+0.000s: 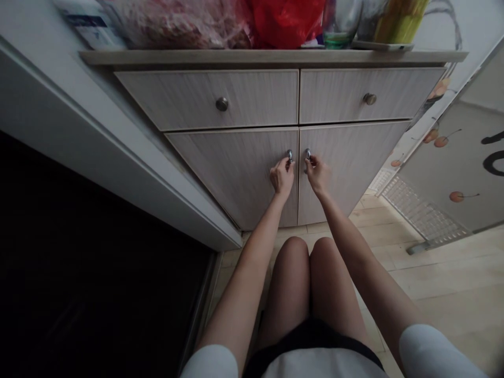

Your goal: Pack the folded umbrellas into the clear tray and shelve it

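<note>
I crouch in front of a pale wood cabinet with two lower doors, both closed. My left hand is pinched on the small metal knob of the left door. My right hand grips the matching knob of the right door. The two knobs sit close together on either side of the centre seam. Above the doors are two closed drawers, each with a round knob: the left drawer knob and the right drawer knob. My knees almost touch the cabinet's base.
On the cabinet top stand a red bag, a pinkish plastic bag, a glass and a yellow-green container. A white frame and dark opening lie to the left. A cherry-patterned panel leans at right on the wood floor.
</note>
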`<state>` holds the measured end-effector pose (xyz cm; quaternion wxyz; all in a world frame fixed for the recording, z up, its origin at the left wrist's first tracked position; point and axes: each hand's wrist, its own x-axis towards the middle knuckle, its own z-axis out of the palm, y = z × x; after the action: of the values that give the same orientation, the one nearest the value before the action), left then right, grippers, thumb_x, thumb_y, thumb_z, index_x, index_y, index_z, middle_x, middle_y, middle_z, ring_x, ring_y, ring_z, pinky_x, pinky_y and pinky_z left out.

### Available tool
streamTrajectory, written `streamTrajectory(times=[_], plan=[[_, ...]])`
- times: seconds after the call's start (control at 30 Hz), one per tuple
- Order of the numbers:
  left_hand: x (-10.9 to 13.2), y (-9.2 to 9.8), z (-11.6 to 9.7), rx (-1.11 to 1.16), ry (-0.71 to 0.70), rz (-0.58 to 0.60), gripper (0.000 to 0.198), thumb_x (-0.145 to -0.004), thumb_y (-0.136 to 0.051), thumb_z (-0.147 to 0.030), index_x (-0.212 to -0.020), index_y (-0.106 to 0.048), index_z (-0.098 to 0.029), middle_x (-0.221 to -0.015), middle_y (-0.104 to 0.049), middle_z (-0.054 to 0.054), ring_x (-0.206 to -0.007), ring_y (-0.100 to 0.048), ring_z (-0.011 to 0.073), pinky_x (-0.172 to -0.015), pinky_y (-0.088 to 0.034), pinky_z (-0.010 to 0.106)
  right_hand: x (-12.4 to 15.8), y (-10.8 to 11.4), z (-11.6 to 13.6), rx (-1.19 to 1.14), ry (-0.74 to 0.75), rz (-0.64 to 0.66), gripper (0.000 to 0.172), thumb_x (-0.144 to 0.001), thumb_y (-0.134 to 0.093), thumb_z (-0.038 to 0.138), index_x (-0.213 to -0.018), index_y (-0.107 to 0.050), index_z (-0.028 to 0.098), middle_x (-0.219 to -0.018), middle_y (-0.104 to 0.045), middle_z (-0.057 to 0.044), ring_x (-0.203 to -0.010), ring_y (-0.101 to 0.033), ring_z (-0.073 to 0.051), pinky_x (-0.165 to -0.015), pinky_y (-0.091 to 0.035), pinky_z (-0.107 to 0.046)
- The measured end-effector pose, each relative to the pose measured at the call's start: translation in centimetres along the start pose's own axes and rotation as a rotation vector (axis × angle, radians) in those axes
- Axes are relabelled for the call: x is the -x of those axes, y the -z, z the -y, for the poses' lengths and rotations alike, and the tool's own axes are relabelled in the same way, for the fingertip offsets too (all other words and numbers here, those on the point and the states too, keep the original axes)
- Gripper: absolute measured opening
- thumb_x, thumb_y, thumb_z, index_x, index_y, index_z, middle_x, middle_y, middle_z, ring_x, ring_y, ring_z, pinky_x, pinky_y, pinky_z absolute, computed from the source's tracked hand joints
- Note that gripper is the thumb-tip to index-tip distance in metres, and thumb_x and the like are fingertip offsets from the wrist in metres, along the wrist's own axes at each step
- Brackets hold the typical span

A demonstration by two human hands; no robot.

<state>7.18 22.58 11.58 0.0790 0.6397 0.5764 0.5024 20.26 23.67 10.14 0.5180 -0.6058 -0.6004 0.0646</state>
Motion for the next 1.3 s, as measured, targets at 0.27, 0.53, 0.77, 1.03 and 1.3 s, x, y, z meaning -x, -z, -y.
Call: streamTrajectory(times=[0.27, 0.53, 0.77, 1.03, 1.3], plan=[[-1.3, -1.0, 0.2, -0.004, 0.032, -0.002, 0.02, -0.092, -0.066, -0.022, -0.11, -0.074, -0.019, -0.102, -0.077, 0.012, -0.096, -0.071, 0.0233, -0.09, -0.047, 0.034, -1.3, -1.7, -0.8, -0.093, 0.003, -0.061, 0.032, -0.096, -0.054, 0.041, -0.108, -0.071, 0.017, -0.096, -0.074, -0.011, -0.086, -0.069, -0.022, -0.08, -0.051, -0.034], [-1.5, -1.4, 0.8, 0.024, 0.018, -0.011, 0.021, -0.092, -0.066, -0.024, -0.112, -0.073, -0.018, -0.103, -0.077, 0.013, -0.096, -0.071, 0.0235, -0.092, -0.047, 0.035, -1.4, -2.3, -1.0, -0.124, 0.001, -0.088, 0.033, -0.095, -0.053, 0.039, -0.11, -0.071, 0.016, -0.096, -0.074, -0.011, -0.086, -0.069, -0.021, -0.08, -0.05, -0.034], [-1.3, -0.9, -0.2, -0.045, 0.04, 0.028, 0.022, -0.095, -0.064, -0.025, -0.114, -0.072, -0.018, -0.108, -0.076, 0.013, -0.101, -0.07, 0.0239, -0.092, -0.046, 0.034, -1.6, -2.1, -0.8, -0.136, -0.015, -0.054, 0.039, -0.096, -0.048, 0.044, -0.111, -0.07, 0.016, -0.099, -0.072, -0.015, -0.089, -0.068, -0.024, -0.083, -0.05, -0.037], [-1.1, 1.1, -2.7, -0.255, 0.067, 0.19, 0.032, -0.1, -0.055, -0.029, -0.129, -0.065, -0.019, -0.111, -0.074, 0.016, -0.102, -0.069, 0.0264, -0.09, -0.045, 0.036, -1.9, -0.8, 0.6, -0.002, -0.027, 0.055, 0.038, -0.098, -0.045, 0.037, -0.115, -0.069, 0.013, -0.102, -0.072, -0.018, -0.092, -0.067, -0.027, -0.085, -0.05, -0.04], [2.5, 7.1, -2.9, 0.236, 0.369, 0.509, 0.059, -0.096, -0.062, -0.029, -0.15, -0.044, -0.011, -0.078, -0.069, 0.007, -0.057, -0.059, 0.014, -0.062, -0.043, 0.028, 2.3, 5.8, 1.9, -0.093, -0.04, 0.235, 0.059, -0.091, -0.06, 0.04, -0.141, -0.054, 0.01, -0.078, -0.066, -0.007, -0.073, -0.06, -0.02, -0.069, -0.044, -0.03]])
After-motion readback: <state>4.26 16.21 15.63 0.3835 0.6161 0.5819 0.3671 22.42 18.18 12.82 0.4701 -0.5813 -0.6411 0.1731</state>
